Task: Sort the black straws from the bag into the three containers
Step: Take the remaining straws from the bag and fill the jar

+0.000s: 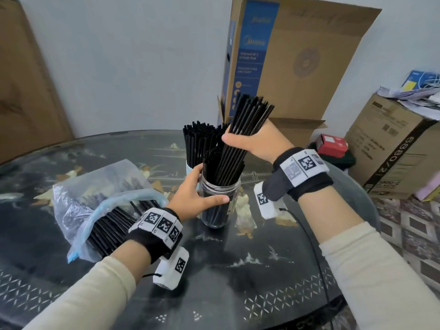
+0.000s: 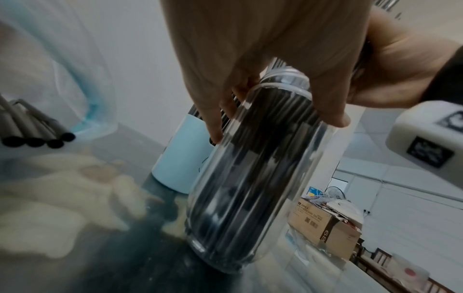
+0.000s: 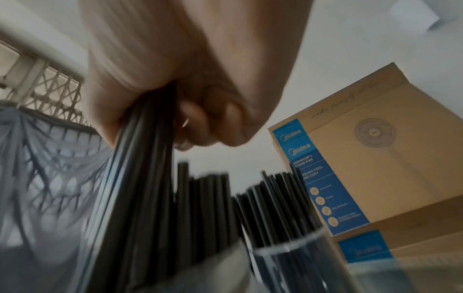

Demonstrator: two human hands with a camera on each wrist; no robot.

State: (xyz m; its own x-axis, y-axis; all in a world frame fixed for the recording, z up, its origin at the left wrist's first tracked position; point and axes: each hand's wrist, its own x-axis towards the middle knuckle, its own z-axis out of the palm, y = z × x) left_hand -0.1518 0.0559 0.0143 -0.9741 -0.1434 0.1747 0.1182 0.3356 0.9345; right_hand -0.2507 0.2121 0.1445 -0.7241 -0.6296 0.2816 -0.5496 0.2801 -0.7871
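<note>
Clear plastic bag [image 1: 95,194] is laid on its side at the left of the dark, painted tabletop [image 1: 238,270], its blue-edged mouth turned toward the person; a stock of black straws [image 1: 107,232] is seen lying inside it.

Left hand [image 1: 192,196] is placed at the centre, its fingers [image 2: 213,123] and thumb curled round the upper part of a clear ribbed jar [image 1: 220,206]. The jar is stood upright on the tabletop and is already loaded with black straws.

Pale blue container [image 2: 183,156] is stood just behind the jar, on its left, and is likewise filled with upright straws [image 1: 197,141]. A third container is not made out clearly.

Right hand [image 1: 254,141] is held above the jar, its fingers closed tightly round a bundle of straws [image 1: 247,125]. The bundle is tilted, its lower ends set into the jar mouth and its upper ends fanned toward the right.

Tall cardboard fan box [image 1: 285,58] is stood behind the tabletop against the wall. Brown carton [image 1: 390,148] and a small red box [image 1: 332,144] are kept on the floor at the right.
</note>
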